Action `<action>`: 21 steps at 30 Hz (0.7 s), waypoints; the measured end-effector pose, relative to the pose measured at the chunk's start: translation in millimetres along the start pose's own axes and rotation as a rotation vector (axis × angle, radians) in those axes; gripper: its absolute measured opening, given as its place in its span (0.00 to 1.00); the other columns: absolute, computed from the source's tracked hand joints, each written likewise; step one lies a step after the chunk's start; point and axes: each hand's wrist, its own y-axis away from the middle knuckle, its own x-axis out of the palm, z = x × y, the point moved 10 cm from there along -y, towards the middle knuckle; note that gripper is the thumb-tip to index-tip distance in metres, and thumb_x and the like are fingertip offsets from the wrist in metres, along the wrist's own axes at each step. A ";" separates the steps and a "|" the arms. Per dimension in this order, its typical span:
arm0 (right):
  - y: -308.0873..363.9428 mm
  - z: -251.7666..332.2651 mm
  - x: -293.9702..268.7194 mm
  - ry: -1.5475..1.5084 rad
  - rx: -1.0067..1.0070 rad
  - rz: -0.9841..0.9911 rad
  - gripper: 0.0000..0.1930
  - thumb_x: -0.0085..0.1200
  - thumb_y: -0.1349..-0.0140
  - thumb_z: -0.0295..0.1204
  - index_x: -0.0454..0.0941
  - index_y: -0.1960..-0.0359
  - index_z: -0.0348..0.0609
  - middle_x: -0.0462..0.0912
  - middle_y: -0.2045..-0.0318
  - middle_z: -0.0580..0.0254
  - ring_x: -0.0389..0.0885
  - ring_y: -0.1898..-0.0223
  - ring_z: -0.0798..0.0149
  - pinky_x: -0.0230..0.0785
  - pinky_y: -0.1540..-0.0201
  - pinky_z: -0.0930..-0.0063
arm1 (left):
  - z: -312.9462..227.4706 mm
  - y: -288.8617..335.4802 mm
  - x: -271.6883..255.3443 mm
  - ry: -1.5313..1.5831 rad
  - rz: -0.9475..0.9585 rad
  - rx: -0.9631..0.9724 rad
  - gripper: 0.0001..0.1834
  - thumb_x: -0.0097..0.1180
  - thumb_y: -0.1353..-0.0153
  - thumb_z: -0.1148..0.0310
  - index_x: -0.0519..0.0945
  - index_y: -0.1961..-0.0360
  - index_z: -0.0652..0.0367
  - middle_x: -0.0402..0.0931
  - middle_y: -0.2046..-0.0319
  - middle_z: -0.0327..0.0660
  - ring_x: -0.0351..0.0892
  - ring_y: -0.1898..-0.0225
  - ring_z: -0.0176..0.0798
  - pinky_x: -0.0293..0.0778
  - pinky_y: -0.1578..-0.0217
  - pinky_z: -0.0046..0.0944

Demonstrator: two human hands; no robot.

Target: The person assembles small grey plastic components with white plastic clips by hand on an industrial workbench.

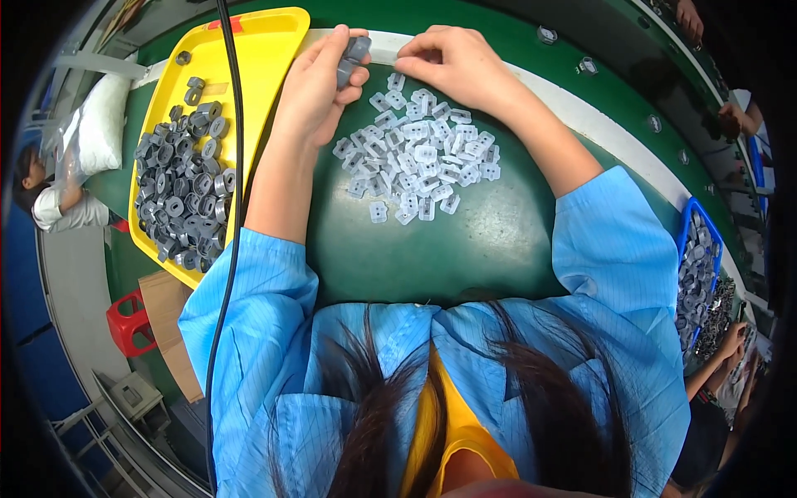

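Head view: L hand (320, 87) had fingers curled round grey parts (358, 51), far-left of clear pcs (426, 154) heaped on green tabletop (415, 261). R hand (455, 65) fingers bent, tips near together by heap's far edge; couldn't tell if holding anything. Grey parts looked light, stiff, prob. slick; outer walls seemed best grip. Clear pcs likely light, maybe brittle; pinch edges.

Translucent pieces (425, 154) on green tabletop (415, 257)

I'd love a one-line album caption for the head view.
Left hand holding grey parts, right hand near a pile of translucent pieces, a yellow tray alongside.
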 end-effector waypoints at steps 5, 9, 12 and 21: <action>7.9 26.8 5.0 0.153 -0.171 -0.116 0.08 0.59 0.52 0.31 0.80 0.71 0.41 0.81 0.74 0.57 0.80 0.72 0.54 0.74 0.65 0.67 | -9.0 -1.0 -8.9 -0.410 -0.036 0.258 0.18 0.60 0.44 0.70 0.74 0.53 0.61 0.76 0.68 0.38 0.74 0.70 0.28 0.67 0.73 0.25; 0.3 2.1 -3.1 -0.253 0.063 0.013 0.07 0.58 0.48 0.27 0.79 0.68 0.40 0.80 0.76 0.63 0.77 0.76 0.68 0.70 0.70 0.75 | -29.1 12.9 13.7 -0.922 -0.156 0.601 0.22 0.65 0.52 0.73 0.71 0.56 0.63 0.79 0.65 0.45 0.80 0.64 0.38 0.74 0.63 0.34; -0.8 -6.4 -6.4 -0.648 0.169 0.001 0.08 0.58 0.43 0.28 0.79 0.64 0.39 0.79 0.75 0.69 0.72 0.78 0.77 0.67 0.73 0.85 | -30.2 18.4 25.2 -0.990 -0.167 0.653 0.20 0.64 0.52 0.74 0.71 0.59 0.63 0.79 0.65 0.48 0.81 0.64 0.45 0.75 0.62 0.39; 6.9 7.9 -15.3 -0.282 0.046 -0.234 0.10 0.62 0.47 0.34 0.83 0.70 0.40 0.82 0.77 0.65 0.77 0.75 0.76 0.70 0.70 0.78 | -38.2 34.8 44.6 -1.015 -0.196 0.832 0.17 0.62 0.51 0.77 0.69 0.61 0.63 0.76 0.68 0.51 0.78 0.67 0.52 0.74 0.67 0.44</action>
